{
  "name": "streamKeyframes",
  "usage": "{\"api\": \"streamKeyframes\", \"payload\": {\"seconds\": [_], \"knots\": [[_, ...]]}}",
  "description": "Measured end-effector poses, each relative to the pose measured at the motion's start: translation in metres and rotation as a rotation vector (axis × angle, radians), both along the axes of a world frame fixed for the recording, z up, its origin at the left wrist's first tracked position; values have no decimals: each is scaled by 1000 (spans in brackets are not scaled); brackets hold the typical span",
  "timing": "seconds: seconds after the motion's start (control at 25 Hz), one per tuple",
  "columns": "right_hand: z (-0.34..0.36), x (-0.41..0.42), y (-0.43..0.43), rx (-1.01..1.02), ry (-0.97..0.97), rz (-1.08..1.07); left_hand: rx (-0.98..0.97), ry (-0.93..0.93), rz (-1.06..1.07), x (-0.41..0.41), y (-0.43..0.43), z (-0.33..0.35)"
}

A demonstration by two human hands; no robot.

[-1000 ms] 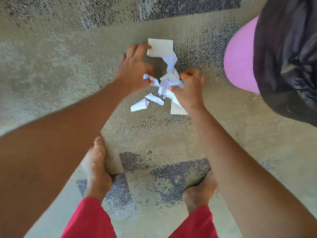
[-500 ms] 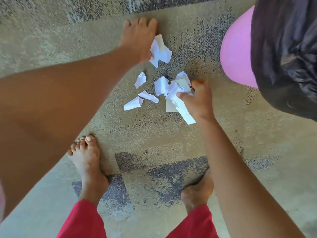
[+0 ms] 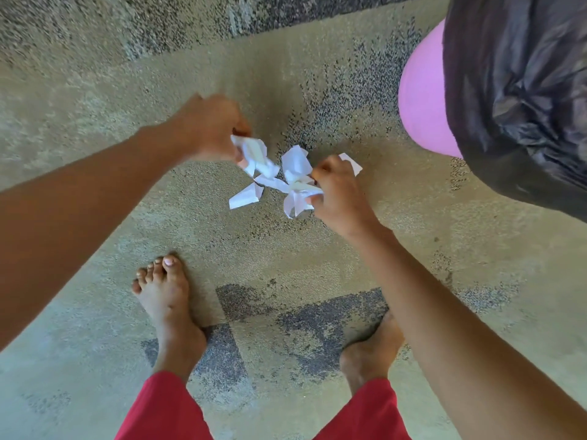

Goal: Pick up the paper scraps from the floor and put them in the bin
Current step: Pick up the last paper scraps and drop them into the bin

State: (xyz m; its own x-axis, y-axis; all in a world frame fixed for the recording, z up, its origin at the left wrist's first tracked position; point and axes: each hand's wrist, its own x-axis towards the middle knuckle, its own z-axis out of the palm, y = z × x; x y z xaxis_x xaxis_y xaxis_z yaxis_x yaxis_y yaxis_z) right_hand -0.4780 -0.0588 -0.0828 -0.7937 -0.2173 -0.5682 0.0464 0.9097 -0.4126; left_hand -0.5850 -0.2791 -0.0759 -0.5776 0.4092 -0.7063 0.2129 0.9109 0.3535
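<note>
now both hands grip scraps: left hand (image 3: pixel 209 130), right hand (image 3: pixel 338 188).

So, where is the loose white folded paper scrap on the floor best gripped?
Pinch the loose white folded paper scrap at its creased upper-right end, which seems lifted off the speckled carpet. Come from above with the left hand, the nearer one, though it holds crumpled scraps.

White paper scraps (image 3: pixel 246 196), pink bin (image 3: pixel 421 100), black liner (image 3: pixel 521 90).

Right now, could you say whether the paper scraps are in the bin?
Out: left hand and right hand grip scraps; one scrap lies on the floor.
</note>
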Motion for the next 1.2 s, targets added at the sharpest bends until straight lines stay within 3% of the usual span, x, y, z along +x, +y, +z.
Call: {"api": "streamKeyframes", "payload": {"seconds": [0.16,0.32,0.52,0.84,1.0,1.2], "knots": [[-11,-23,-24,106,91,131,-54,136,-209,50,-7,-6],[-18,-36,-36,191,79,204,-39,313,-264,57,10,-28],[-25,-40,-35,181,-40,204,-119,276,-358,49,22,-38],[6,-10,-19,83,-6,19,30,103,60,59,11,2],[42,-3,-8,2,24,-65,51,128,111,54,19,43],[117,-12,3,-95,227,-246,186,251,125,28,40,112]]}}
